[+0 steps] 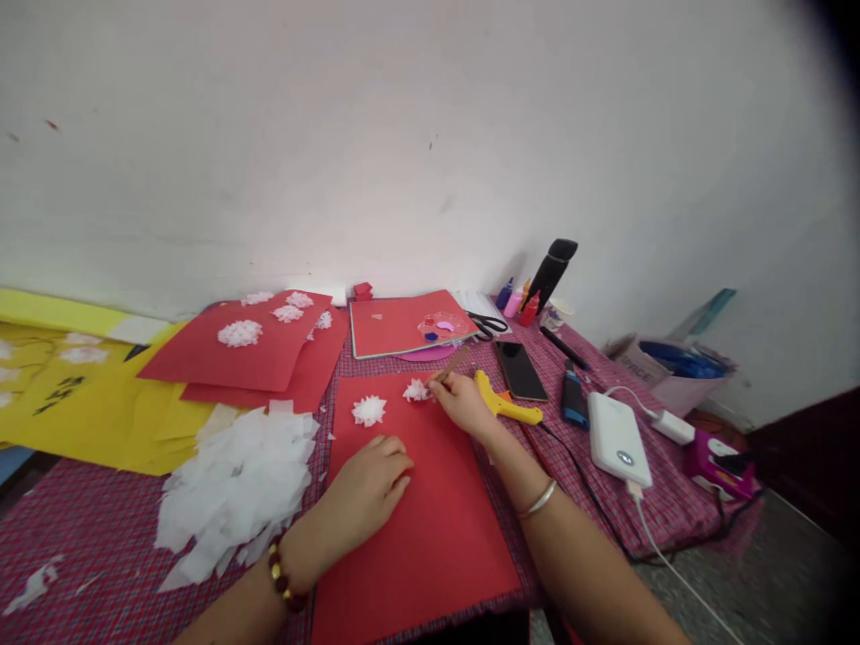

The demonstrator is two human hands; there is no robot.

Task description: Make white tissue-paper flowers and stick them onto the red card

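My left hand (368, 482) rests on a red sheet of paper (417, 546), fingers loosely spread, palm down and holding nothing. Between the closed fingertips of my right hand (462, 403) is a thin brown stick (459, 359), slanting up to the right. Its lower end is hidden by the fingers, right beside a small white paper flower (417, 390) on the sheet's upper part. Left of that lies a second white paper flower (369, 411). A yellow glue gun (507, 405) lies just right of my right hand.
White paper strips (238, 479) are heaped at the left. Behind them are red sheets (235, 363) bearing white flowers, over yellow paper (87, 421). At the right lie a phone (521, 371), scissors (488, 324), a cutter (573, 396) and a corded power bank (616, 434). Paint bottles (529, 309) stand behind.
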